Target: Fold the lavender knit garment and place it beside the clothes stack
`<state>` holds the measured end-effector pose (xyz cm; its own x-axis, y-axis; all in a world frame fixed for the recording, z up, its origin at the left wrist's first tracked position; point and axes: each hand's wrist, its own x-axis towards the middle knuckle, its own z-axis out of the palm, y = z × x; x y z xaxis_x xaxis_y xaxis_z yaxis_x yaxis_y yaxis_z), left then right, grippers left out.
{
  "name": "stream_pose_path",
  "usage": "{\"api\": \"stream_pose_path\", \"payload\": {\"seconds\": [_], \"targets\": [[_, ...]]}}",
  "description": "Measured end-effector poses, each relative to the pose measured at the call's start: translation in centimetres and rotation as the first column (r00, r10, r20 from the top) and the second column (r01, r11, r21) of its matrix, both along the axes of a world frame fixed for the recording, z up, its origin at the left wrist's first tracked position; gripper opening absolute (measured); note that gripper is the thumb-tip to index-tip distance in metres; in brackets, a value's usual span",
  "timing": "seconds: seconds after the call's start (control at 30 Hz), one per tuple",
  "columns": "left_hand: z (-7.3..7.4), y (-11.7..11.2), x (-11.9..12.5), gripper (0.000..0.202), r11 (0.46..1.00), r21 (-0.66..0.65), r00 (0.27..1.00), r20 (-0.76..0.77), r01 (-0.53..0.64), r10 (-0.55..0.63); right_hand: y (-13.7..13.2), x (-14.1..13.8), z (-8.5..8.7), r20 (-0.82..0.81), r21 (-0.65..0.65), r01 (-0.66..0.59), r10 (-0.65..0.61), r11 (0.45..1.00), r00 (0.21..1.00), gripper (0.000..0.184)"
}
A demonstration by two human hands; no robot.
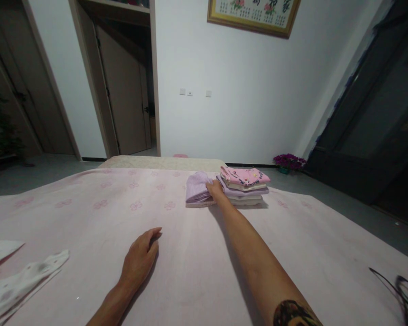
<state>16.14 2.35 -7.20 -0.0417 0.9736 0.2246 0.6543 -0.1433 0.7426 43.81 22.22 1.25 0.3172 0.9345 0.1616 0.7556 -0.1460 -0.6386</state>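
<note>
Nearest to us, at the lower left of the frame, we have white printed clothes [30,277] lying on the pink flowered sheet [187,276], and at the lower right a loose black cord [398,283]. Left of the lower middle, our left hand [141,254] is low over the sheet, holding nothing, its fingers lightly curved and lying side by side.

Farther off, just right of the frame's middle, our right hand [215,188] is at the right edge of the lilac clothing [197,188]. We cannot tell whether this grip is pinching the fabric or only pressing on it, as the fingertips are hard to make out. To handle it well, we would judge it best to keep the palm light, square up the edge and avoid nudging the neighbour; bringing the left hand to the other side should steady the soft layers.

The lilac clothing looks finely ribbed, folded into several layers, rounded on top, with a pale layer underneath. Right beside it stands a folded stack [246,200]: white layers, a lilac one, and a pink printed piece [245,176] on top.
</note>
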Motion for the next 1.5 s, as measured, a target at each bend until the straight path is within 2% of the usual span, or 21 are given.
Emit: {"api": "stream_pose_path", "payload": {"seconds": [0.13, 0.2, 0.27, 0.33, 0.4, 0.47, 0.6, 0.7, 0.8, 0.87, 0.93, 1.0, 1.07, 1.17, 1.3, 1.37, 1.5], "targets": [[-0.1, 0.1, 0.0, 0.042, 1.0, 0.012, 1.0, -0.001, 0.003, -0.003, -0.8, -1.2, 0.6, 0.142, 0.026, -0.025, 0.021, 0.999, 0.99, 0.057], [-0.2, 0.2, 0.0, 0.041, 1.0, 0.016, 1.0, -0.009, 0.002, -0.002, -1.0, -2.4, 1.3, 0.215, 0.088, -0.097, 0.076, 0.991, 0.974, 0.064], [-0.2, 0.1, 0.0, 0.041, 1.0, 0.02, 1.0, -0.016, 0.006, -0.005, -1.0, -3.5, 1.8, 0.329, 0.125, -0.216, 0.165, 0.968, 0.93, 0.062], [-0.2, 0.1, 0.0, 0.04, 1.0, 0.017, 1.0, -0.018, 0.01, -0.01, -0.8, -4.2, 1.7, 0.452, 0.08, -0.308, 0.241, 0.948, 0.859, 0.057], [-0.2, 0.0, 0.0, 0.04, 1.0, 0.013, 1.0, -0.018, 0.013, -0.013, -0.5, -4.1, 0.7, 0.515, -0.018, -0.323, 0.285, 0.946, 0.808, 0.058], [-0.1, 0.0, 0.0, 0.04, 1.0, 0.02, 1.0, -0.024, 0.013, -0.012, -0.3, -3.6, -0.8, 0.507, -0.094, -0.29, 0.297, 0.952, 0.809, 0.058], [0.0, 0.0, 0.0, 0.039, 0.999, 0.048, 0.999, -0.046, 0.014, -0.012, 0.2, -2.3, -3.0, 0.484, -0.127, -0.275, 0.301, 0.953, 0.821, 0.055], [0.2, -0.1, 0.0, 0.038, 0.998, 0.063, 0.999, -0.045, 0.014, -0.011, 0.5, -1.9, -2.8, 0.472, -0.134, -0.282, 0.311, 0.95, 0.825, 0.052], [0.2, -0.1, 0.0, 0.037, 0.998, 0.06, 0.999, -0.035, 0.022, -0.02, -0.4, -1.9, -2.0, 0.474, -0.093, -0.256, 0.269, 0.962, 0.839, 0.053], [0.2, -0.2, 0.0, 0.037, 0.998, 0.058, 0.999, -0.041, 0.022, -0.02, -2.0, -2.1, -2.0, 0.489, -0.013, -0.229, 0.206, 0.973, 0.848, 0.055], [0.1, -0.1, 0.0, 0.037, 0.998, 0.062, 0.998, -0.067, 0.019, -0.014, -4.4, -2.4, -2.6, 0.507, 0.134, -0.249, 0.15, 0.959, 0.849, 0.055], [0.1, -0.1, 0.0, 0.037, 0.998, 0.067, 0.995, -0.097, 0.012, -0.005, -7.5, -2.7, -3.7, 0.506, 0.286, -0.321, 0.143, 0.903, 0.851, 0.052], [0.1, -0.1, 0.0, 0.037, 0.997, 0.072, 0.993, -0.119, -0.008, 0.017, -11.0, -3.0, -5.0, 0.464, 0.335, -0.377, 0.197, 0.864, 0.864, 0.052], [0.2, -0.2, -0.2, 0.04, 0.992, 0.086, 0.984, -0.148, -0.088, 0.1, -16.4, -3.0, -6.8, 0.347, 0.266, -0.415, 0.315, 0.87, 0.883, 0.053], [1.2, -0.9, -1.8, 0.044, 0.969, 0.125, 0.942, -0.237, -0.213, 0.238, -23.0, -1.9, -8.6, 0.199, 0.074, -0.474, 0.453, 0.877, 0.869, 0.056], [2.1, -1.4, -3.4, 0.044, 0.951, 0.146, 0.909, -0.286, -0.272, 0.304, -25.6, -1.1, -9.2, 0.169, 0.005, -0.492, 0.485, 0.87, 0.858, 0.058], [3.9, -2.8, -8.2, 0.047, 0.914, 0.159, 0.812, -0.419, -0.374, 0.406, -28.9, -0.1, -9.6, 0.231, -0.004, -0.558, 0.544, 0.83, 0.807, 0.053]]}}
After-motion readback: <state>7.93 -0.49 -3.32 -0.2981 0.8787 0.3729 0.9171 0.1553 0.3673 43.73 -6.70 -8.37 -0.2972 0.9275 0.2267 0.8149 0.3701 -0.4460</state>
